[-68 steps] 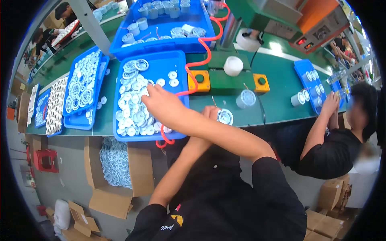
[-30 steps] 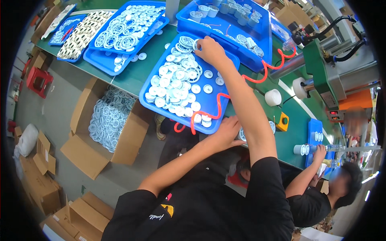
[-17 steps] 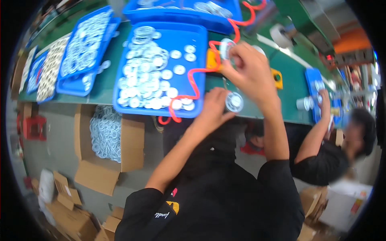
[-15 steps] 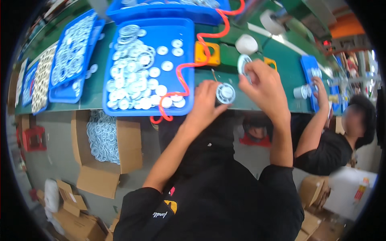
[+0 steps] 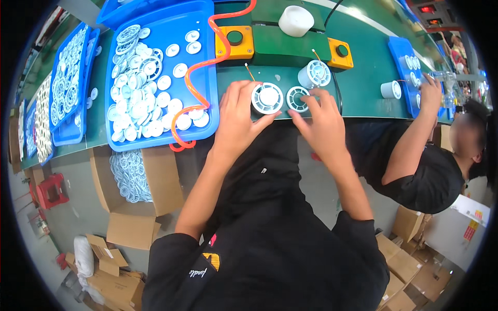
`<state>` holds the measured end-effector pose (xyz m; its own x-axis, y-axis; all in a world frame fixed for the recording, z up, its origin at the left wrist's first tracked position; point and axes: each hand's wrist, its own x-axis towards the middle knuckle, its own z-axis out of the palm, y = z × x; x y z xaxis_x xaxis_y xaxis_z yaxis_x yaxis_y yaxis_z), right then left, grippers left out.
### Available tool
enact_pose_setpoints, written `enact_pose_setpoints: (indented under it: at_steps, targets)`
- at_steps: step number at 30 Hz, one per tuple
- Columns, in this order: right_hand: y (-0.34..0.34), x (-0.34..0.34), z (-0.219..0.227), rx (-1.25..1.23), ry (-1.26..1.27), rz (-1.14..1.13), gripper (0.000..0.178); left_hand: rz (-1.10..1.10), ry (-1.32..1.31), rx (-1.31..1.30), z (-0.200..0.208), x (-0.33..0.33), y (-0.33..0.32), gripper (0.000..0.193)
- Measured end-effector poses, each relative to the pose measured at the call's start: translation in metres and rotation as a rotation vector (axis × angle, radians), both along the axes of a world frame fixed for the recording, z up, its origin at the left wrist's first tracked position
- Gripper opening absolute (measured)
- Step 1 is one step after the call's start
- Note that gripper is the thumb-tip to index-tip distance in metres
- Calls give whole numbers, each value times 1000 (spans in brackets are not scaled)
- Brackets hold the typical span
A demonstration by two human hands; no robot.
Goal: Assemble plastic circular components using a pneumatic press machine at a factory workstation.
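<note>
At the bench's front edge, my left hand (image 5: 239,111) curls its thumb and fingers round a pale round housing (image 5: 267,98) with a slotted rim and a white raised centre. A short thin wire stands up behind it. Just right of that, my right hand (image 5: 322,120) has thumb and fingertips at the edge of a pale slotted disc (image 5: 297,99); what lies under this disc is hidden. Behind the right fingers is a pale cylinder (image 5: 315,75) with a slotted end facing me and a short wire at its top.
Left of me lies a blue tray (image 5: 205,83) of pale discs and rings, crossed by a red coiled hose (image 5: 193,89). A green fixture (image 5: 290,49) with two yellow button boxes (image 5: 238,42) and a white roll (image 5: 296,21) stands behind. A co-worker's hand (image 5: 430,93) works at the right.
My right hand has come down to the bench beside the left; before, it held a pale disc raised. The left still grips a round housing, now with a white centre. The whole view has shifted.
</note>
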<state>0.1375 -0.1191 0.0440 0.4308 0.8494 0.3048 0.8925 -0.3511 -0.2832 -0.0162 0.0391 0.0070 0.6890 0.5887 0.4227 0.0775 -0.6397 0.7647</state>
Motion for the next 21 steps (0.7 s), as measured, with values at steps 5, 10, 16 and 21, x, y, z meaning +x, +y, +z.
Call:
enact_pose_setpoints:
  at_steps: [5, 10, 16, 21]
  targets:
    - [4, -3, -9, 90, 46, -44, 40, -18, 16, -37, 4, -1, 1, 64]
    - [-6, -3, -12, 162, 101, 33, 61, -32, 41, -76, 9, 2, 3, 62]
    - [-1, -17, -21, 178, 46, -130, 64, -47, 33, -118, 6, 3, 4, 64]
    - [1, -25, -6, 367, 200, 11, 62, -29, 58, -82, 9, 2, 3, 61]
